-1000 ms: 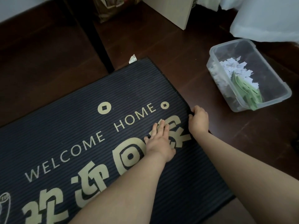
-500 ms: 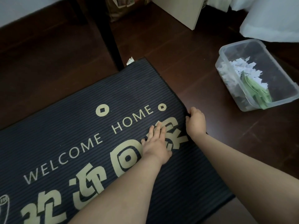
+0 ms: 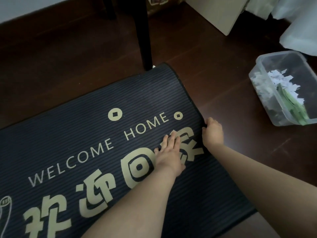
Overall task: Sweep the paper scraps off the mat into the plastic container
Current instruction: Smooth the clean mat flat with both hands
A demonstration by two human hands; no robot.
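Paper scraps (image 3: pixel 281 81) are heaped in the plastic container (image 3: pixel 281 54) near the mat (image 3: pixel 85 117). Its edge is clasped by the right grip (image 3: pixel 213 133), likely for lifting; the left grip (image 3: pixel 169 152) is laid flat, steadying it.

Dark ribbed rectangular doormat (image 3: pixel 85 127): on brown wooden floor (image 3: pixel 223 74), filling left and centre.
Black straight furniture leg (image 3: pixel 144 40): on floor, at doormat's far edge.
Clear rectangular plastic container (image 3: pixel 281 53): on floor, right of doormat, well apart.
White paper scraps (image 3: pixel 283 81): inside container, green paper sheets (image 3: pixel 299 109) before them.
Left hand (image 3: pixel 169 152): flat on doormat, near its right edge.
Right hand (image 3: pixel 213 133): just right of left hand, curled over that edge.
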